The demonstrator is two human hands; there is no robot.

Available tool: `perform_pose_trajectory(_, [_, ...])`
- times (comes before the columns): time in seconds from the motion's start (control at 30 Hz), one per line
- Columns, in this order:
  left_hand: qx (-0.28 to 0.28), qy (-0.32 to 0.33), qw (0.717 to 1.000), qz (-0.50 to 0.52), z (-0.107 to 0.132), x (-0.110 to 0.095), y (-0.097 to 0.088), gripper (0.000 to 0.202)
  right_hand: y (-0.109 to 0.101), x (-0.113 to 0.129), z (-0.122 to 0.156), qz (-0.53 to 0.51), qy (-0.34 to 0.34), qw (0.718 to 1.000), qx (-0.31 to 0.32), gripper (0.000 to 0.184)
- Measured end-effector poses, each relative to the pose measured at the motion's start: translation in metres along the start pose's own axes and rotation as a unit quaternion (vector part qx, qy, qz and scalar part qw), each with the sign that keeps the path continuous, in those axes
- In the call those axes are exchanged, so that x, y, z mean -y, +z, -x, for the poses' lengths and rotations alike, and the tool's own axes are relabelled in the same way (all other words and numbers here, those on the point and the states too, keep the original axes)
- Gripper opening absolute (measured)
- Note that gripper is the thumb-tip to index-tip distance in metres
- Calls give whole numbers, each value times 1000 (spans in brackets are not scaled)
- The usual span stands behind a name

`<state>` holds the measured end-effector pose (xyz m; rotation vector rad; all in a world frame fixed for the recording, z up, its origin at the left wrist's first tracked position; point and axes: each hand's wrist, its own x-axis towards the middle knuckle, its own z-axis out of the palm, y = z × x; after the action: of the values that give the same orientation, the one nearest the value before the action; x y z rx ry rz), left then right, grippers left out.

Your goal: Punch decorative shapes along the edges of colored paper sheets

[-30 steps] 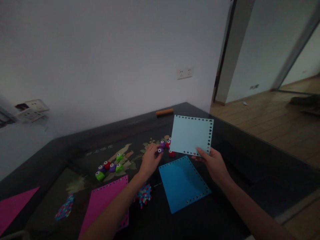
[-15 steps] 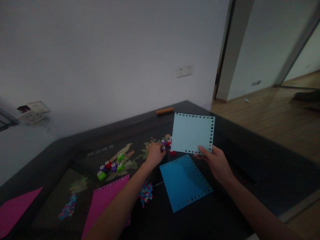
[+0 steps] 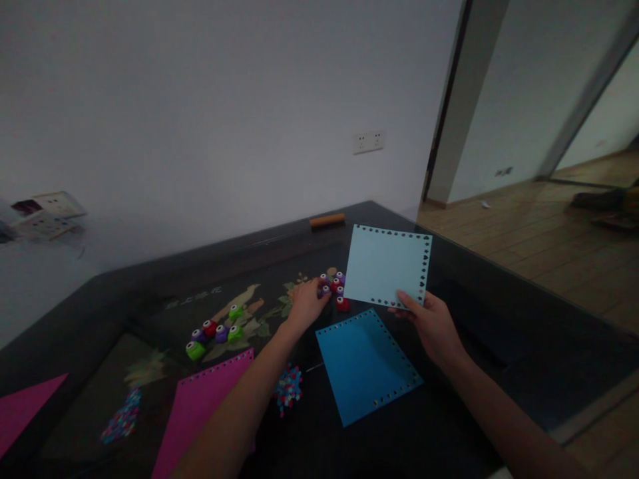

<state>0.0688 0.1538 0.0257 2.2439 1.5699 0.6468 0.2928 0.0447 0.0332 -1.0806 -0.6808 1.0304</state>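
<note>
My right hand (image 3: 424, 313) pinches a pale blue sheet of paper (image 3: 387, 266) by its lower right part, thumb on top. Small shapes such as stars and hearts are punched along its top, right and part of its bottom edge. My left hand (image 3: 307, 299) reaches to a cluster of small purple and red craft punches (image 3: 335, 285). Its fingers close around a purple punch (image 3: 324, 290) at the cluster's left side; the fingertips are partly hidden. A red punch (image 3: 342, 304) sits just in front of the cluster. Below lies a darker blue sheet (image 3: 367, 366) with punched edges.
Several green, purple and red punches (image 3: 221, 333) stand at the left on the dark table (image 3: 449, 412). Pink sheets (image 3: 204, 406) lie near the left forearm and far left. Two piles of coloured bits (image 3: 288, 389) and an orange-brown stick (image 3: 327, 220) are also on the table.
The view has shifted slightly. My left hand stays at the punch cluster, with its fingers a little shifted among the punches. The right hand still holds the pale blue sheet nearly in place.
</note>
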Motion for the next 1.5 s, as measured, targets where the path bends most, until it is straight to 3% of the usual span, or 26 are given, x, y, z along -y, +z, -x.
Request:
perform_pose_trajectory(0.2, [-19,0,994,109,20,10,-18,27,0,-1,0,23,-1,999,23,33])
perform_pose_trajectory(0.3, [-14,2,985,174,41,6,-28,26,1,-3,4,49,20,996,72,31])
perform_pose_trajectory(0.43, [18,-5,969,245,79,-6,-39,36,7,-5,15,97,101,977,160,33])
perform_pose_trajectory(0.53, [55,-57,944,319,106,-11,-44,37,15,-5,25,141,132,961,200,33])
perform_pose_trajectory(0.67, [97,-129,916,369,125,-10,-48,25,23,-5,33,194,120,945,235,28])
perform_pose_trajectory(0.8, [113,-149,921,343,130,-8,-51,23,22,-6,30,187,133,943,239,29])
perform_pose_trajectory(0.93, [145,-142,928,312,132,-8,-52,23,14,-10,18,194,82,965,154,28])
perform_pose_trajectory(1.07, [186,-117,919,326,137,-12,-52,18,8,-11,10,195,68,969,134,29])
perform_pose_trajectory(1.17, [197,-82,929,303,139,-15,-53,22,7,-7,7,205,71,967,134,30])
perform_pose_trajectory(1.27, [168,-46,955,240,141,-13,-54,26,3,0,4,212,87,964,137,34])
perform_pose_trajectory(1.37, [101,-4,983,152,142,-7,-51,20,-2,8,1,230,92,959,135,39])
perform_pose_trajectory(1.5, [40,66,993,84,146,-2,-41,16,-8,12,-1,261,110,948,145,41])
